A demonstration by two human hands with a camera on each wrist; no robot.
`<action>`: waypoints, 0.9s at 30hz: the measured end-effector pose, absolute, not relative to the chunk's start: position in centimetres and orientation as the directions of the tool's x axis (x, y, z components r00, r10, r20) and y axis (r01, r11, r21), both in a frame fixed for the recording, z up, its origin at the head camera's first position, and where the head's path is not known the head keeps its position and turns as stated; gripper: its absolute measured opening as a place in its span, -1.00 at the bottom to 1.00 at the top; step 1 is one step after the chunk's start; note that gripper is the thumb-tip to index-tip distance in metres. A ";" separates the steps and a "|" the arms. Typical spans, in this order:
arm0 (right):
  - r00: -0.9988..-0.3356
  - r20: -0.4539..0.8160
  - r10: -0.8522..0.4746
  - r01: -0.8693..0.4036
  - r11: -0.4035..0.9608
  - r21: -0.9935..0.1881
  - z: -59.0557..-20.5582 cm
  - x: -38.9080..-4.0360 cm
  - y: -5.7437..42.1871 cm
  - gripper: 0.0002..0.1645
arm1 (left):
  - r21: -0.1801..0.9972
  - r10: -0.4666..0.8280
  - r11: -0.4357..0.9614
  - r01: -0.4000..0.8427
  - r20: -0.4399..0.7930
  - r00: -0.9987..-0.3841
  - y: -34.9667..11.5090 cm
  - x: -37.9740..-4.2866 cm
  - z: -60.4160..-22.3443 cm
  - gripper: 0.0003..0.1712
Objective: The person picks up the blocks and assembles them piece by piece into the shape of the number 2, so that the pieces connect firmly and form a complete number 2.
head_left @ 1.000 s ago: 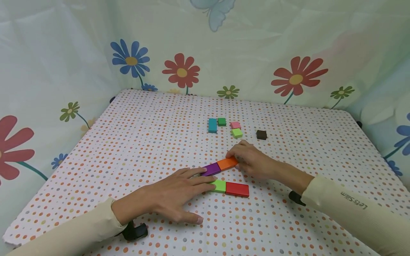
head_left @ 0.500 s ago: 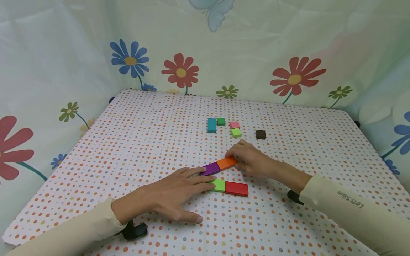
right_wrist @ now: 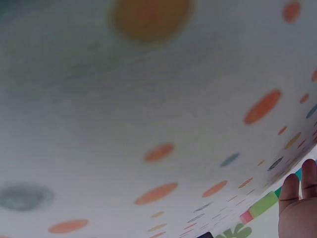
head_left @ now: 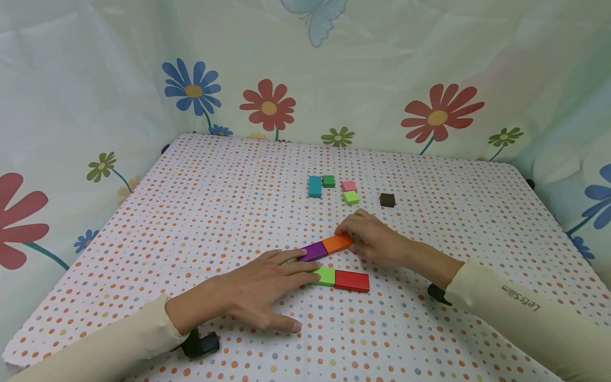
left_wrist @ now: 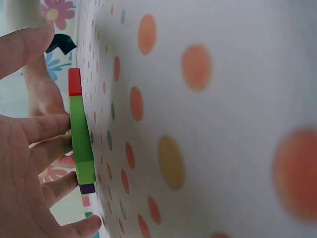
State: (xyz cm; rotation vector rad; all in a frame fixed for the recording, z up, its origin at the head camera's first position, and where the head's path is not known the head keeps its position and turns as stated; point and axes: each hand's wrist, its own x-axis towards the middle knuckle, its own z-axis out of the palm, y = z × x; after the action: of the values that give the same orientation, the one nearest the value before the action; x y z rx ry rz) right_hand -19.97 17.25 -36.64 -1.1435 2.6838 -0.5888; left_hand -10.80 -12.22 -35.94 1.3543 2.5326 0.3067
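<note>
Flat on the cloth, my left hand [head_left: 260,289] spreads nearly straight fingers over the left ends of two block rows. Its fingertips touch the purple block [head_left: 314,252] and the light green block [head_left: 326,276]; in the left wrist view the green block [left_wrist: 80,126] lies under them. A red block [head_left: 352,281] adjoins the green one. End to end with the purple block, and slanting up to the right, is an orange block [head_left: 337,243]. My right hand [head_left: 377,239] pinches its right end with curled fingers and thumb. The left hand hides the rows' left ends.
Farther back lie a teal block [head_left: 315,187], a dark green block [head_left: 328,181], a pink block [head_left: 349,185], a small lime block [head_left: 351,198] and a dark brown block [head_left: 387,200]. A dotted cloth [head_left: 229,180] covers the table; flowered curtains [head_left: 363,69] stand behind it.
Both hands and all the blocks keep their places; the whole head view has only shifted very slightly.
</note>
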 end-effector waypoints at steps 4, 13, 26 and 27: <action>-0.698 -0.004 -0.716 -0.647 0.633 -0.424 -36.7 -19.9 17.2 -0.62 | 0.302 0.834 0.547 0.781 -0.122 -0.538 -12.2 -10.8 -36.0 -0.01; -0.702 -0.009 -0.712 -0.644 0.640 -0.419 -36.8 -19.9 17.2 -0.62 | 0.312 0.833 0.549 0.776 -0.122 -0.540 -12.2 -10.7 -35.9 -0.02; -0.696 -0.025 -0.718 -0.641 0.637 -0.429 -36.4 -20.0 17.4 -0.49 | 0.302 0.831 0.552 0.777 -0.124 -0.542 -12.2 -10.7 -35.9 -0.01; -0.696 -0.026 -0.718 -0.641 0.637 -0.429 -36.4 -20.0 17.4 -0.48 | 0.303 0.831 0.552 0.777 -0.124 -0.542 -12.2 -10.7 -35.9 -0.01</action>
State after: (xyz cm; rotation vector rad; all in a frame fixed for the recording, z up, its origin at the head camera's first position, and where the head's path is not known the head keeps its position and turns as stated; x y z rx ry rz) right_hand -19.99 17.38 -36.40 -1.1181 2.6621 -0.5851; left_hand -10.72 -12.20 -35.90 1.3416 2.5359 0.3096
